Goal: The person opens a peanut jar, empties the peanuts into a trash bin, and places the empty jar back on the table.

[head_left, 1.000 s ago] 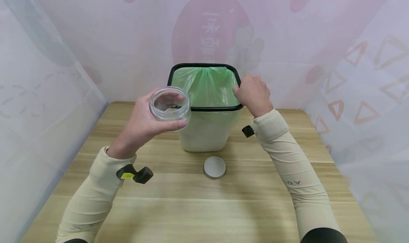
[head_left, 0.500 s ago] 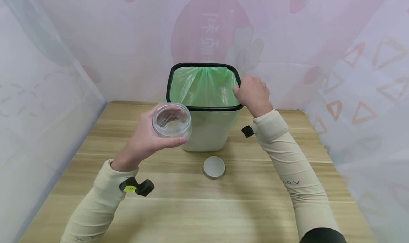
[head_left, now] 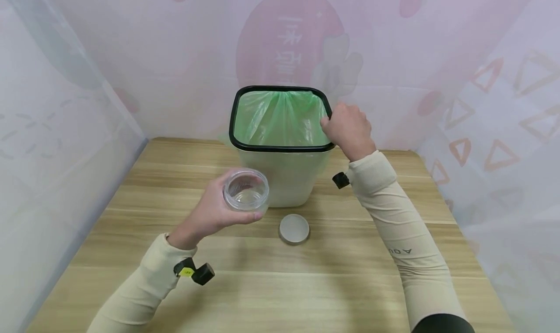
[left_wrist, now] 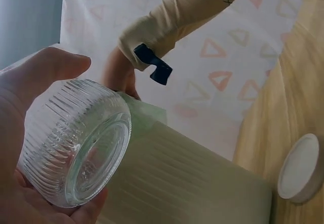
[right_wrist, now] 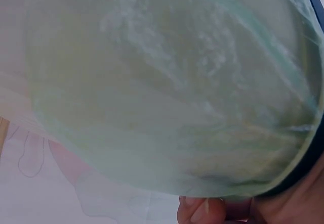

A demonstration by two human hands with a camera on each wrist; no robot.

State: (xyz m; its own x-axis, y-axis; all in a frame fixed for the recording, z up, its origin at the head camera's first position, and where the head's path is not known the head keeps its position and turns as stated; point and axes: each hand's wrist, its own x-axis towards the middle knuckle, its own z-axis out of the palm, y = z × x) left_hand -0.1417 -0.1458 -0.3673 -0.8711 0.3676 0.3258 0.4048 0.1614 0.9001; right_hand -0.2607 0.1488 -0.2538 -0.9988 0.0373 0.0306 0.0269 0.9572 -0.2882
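Observation:
My left hand (head_left: 212, 211) grips a clear ribbed jar (head_left: 247, 197), thumb on the near side and fingers behind. Its open mouth faces up toward the head camera; nothing shows inside. In the left wrist view the round base of the jar (left_wrist: 76, 143) faces the camera. The jar is held over the table, just in front of a pale trash bin (head_left: 293, 177). At the bin's right side, my right hand (head_left: 350, 131) holds the black rim (head_left: 284, 148). Green liner film (right_wrist: 152, 82) fills most of the right wrist view, with fingertips (right_wrist: 201, 211) below it.
A round, whitish lid (head_left: 294, 229) lies on the wooden table (head_left: 280, 294) in front of the bin. Inside the bin hangs a green bag (head_left: 284, 119). Printed fabric walls (head_left: 197, 56) enclose the table at the back and both sides.
My left hand has moved the jar from beside the bin's rim toward me and slightly right, lower in the head view. The right hand has stayed on the rim; bin and lid have not moved.

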